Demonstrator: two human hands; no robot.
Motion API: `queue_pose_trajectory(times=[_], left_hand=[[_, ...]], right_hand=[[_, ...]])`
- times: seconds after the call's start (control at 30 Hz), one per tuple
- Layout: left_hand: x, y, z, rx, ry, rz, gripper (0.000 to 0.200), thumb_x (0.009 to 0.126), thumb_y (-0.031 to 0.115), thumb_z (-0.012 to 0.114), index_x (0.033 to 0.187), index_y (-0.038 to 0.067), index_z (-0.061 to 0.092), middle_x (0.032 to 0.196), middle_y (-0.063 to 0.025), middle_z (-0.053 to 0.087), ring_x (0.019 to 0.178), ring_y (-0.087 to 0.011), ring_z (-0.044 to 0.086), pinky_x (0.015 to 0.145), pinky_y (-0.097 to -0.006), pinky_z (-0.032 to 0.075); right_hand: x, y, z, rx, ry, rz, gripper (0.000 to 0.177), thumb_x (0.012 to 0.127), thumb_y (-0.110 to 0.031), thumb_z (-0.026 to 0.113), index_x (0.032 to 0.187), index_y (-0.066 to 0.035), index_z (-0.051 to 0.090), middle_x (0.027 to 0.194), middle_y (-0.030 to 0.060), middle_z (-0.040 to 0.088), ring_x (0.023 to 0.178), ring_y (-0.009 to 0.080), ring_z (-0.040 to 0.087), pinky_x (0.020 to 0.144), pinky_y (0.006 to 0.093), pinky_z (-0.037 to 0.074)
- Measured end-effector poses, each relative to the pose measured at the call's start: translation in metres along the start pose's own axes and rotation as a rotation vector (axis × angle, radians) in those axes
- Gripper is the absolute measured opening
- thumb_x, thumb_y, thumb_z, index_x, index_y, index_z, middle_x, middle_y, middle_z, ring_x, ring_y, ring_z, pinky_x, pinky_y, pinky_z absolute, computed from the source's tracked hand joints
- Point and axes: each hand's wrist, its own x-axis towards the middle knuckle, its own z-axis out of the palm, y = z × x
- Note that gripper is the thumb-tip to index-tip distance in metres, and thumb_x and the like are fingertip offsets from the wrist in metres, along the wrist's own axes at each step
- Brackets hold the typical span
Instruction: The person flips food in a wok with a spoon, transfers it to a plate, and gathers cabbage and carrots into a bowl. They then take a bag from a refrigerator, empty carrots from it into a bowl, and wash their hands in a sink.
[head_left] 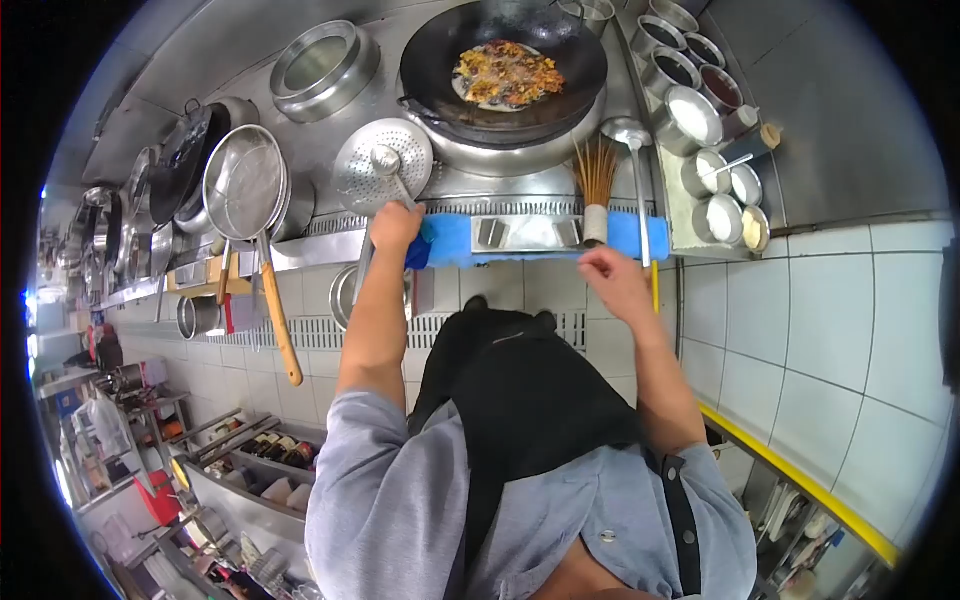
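Note:
My left hand [397, 226] is closed around the handle of a metal spoon [385, 160], whose bowl lies over a round perforated skimmer [360, 165]. A blue cloth [450, 241] runs along the counter's front edge beside that hand. My right hand [617, 287] has its fingers curled in, with nothing visible in them. It is just below the bound handle of a bamboo wok brush [595, 222], apparently apart from it. A long-handled ladle [641, 190] rests to the right of the brush. Behind them, a black wok [430, 85] holds browned, chopped food [508, 73] in bubbling liquid.
Seasoning containers [690, 120] line the right side against a tiled wall [810, 320]. A wooden-handled mesh strainer [245, 185] juts past the counter edge at left. A metal pot [325, 70] sits at the back. Below left are shelves with bottles [280, 448].

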Motion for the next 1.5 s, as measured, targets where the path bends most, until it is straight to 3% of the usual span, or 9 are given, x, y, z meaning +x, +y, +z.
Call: queue_pose_trajectory(times=[0.3, 0.4, 0.47, 0.57, 0.73, 1.03, 1.17, 1.37, 1.5], left_hand=[[0.08, -0.014, 0.028, -0.012, -0.305, -0.173, 0.05, 0.08, 0.033, 0.072, 0.12, 0.003, 0.073, 0.129, -0.0227, 0.068, 0.124, -0.0349, 0.064, 0.104, -0.0432, 0.052], [0.112, -0.04, 0.047, -0.07, -0.143, -0.082, 0.04, 0.08, 0.027, 0.074, 0.108, 0.0, 0.075, 0.114, -0.0205, 0.074, 0.098, -0.0315, 0.074, 0.08, -0.0425, 0.059], [0.109, -0.05, 0.031, -0.786, -0.471, -0.221, 0.023, 0.084, 0.022, 0.075, 0.094, 0.002, 0.073, 0.085, -0.0098, 0.072, 0.06, -0.0173, 0.062, 0.05, -0.0328, 0.047], [0.075, -0.052, 0.001, -1.461, -0.59, -0.313, 0.014, 0.09, 0.019, 0.073, 0.086, 0.007, 0.068, 0.067, 0.0021, 0.056, 0.047, -0.0054, 0.037, 0.041, -0.0255, 0.027], [-0.031, 0.005, -0.046, -1.569, -0.42, -0.125, 0.014, 0.096, 0.019, 0.071, 0.087, 0.008, 0.068, 0.067, 0.0065, 0.054, 0.054, -0.003, 0.041, 0.048, -0.0214, 0.03], [-0.086, 0.086, -0.062, -1.29, -0.327, 0.243, 0.023, 0.103, 0.024, 0.064, 0.096, 0.005, 0.075, 0.079, 0.0035, 0.066, 0.065, -0.0041, 0.05, 0.059, -0.0203, 0.04], [-0.089, 0.039, 0.03, -1.046, -0.698, 0.106, 0.021, 0.101, 0.02, 0.062, 0.099, 0.003, 0.074, 0.084, -0.001, 0.071, 0.069, -0.0079, 0.059, 0.062, -0.0229, 0.048], [-0.096, 0.017, 0.253, -1.181, -0.772, -0.279, 0.02, 0.094, 0.02, 0.069, 0.093, 0.001, 0.074, 0.077, -0.0041, 0.071, 0.064, -0.0161, 0.065, 0.064, -0.0287, 0.052], [-0.095, 0.058, 0.328, -0.606, -0.697, 0.073, 0.033, 0.094, 0.031, 0.066, 0.113, 0.004, 0.072, 0.109, -0.0129, 0.076, 0.101, -0.0326, 0.071, 0.092, -0.0469, 0.054]], right_hand=[[0.044, -0.058, 0.038, -0.018, -0.3, 0.02, 0.021, 0.095, -0.016, 0.07, 0.111, -0.003, 0.07, 0.093, 0.0028, 0.072, 0.083, 0.0103, 0.065, 0.078, 0.029, 0.054], [0.072, -0.076, 0.057, -0.087, -0.32, -0.057, 0.023, 0.092, -0.018, 0.071, 0.11, -0.004, 0.071, 0.093, 0.009, 0.073, 0.089, 0.017, 0.07, 0.081, 0.0322, 0.056], [0.09, -0.089, 0.075, -0.009, -0.354, -0.126, 0.026, 0.091, -0.019, 0.071, 0.112, -0.003, 0.07, 0.093, 0.0105, 0.073, 0.087, 0.0179, 0.07, 0.08, 0.0322, 0.056], [0.11, -0.116, 0.102, 0.03, -0.404, -0.128, 0.029, 0.09, -0.02, 0.072, 0.114, -0.003, 0.07, 0.095, 0.0109, 0.073, 0.087, 0.0188, 0.071, 0.08, 0.0332, 0.056], [0.12, -0.136, 0.134, 0.069, -0.392, -0.165, 0.053, 0.092, -0.026, 0.074, 0.138, -0.006, 0.055, 0.101, 0.0123, 0.072, 0.083, 0.0226, 0.07, 0.077, 0.0356, 0.056], [0.142, -0.128, 0.048, 0.116, -0.239, -0.043, 0.044, 0.099, -0.014, 0.06, 0.143, -0.01, 0.055, 0.091, 0.0068, 0.072, 0.081, 0.0151, 0.065, 0.073, 0.0341, 0.051], [0.221, -0.145, -0.03, -0.406, 0.041, -0.178, 0.034, 0.096, -0.014, 0.06, 0.13, -0.011, 0.065, 0.099, 0.0162, 0.074, 0.084, 0.0281, 0.071, 0.078, 0.0391, 0.054], [0.345, -0.176, -0.074, -0.8, -0.043, -0.242, 0.035, 0.089, -0.012, 0.063, 0.124, -0.007, 0.068, 0.115, 0.0224, 0.071, 0.11, 0.0405, 0.067, 0.096, 0.0463, 0.052], [0.378, -0.194, -0.061, -1.02, -0.181, -0.269, 0.035, 0.085, -0.01, 0.064, 0.119, -0.004, 0.071, 0.118, 0.0219, 0.071, 0.115, 0.0372, 0.066, 0.099, 0.0437, 0.052]])
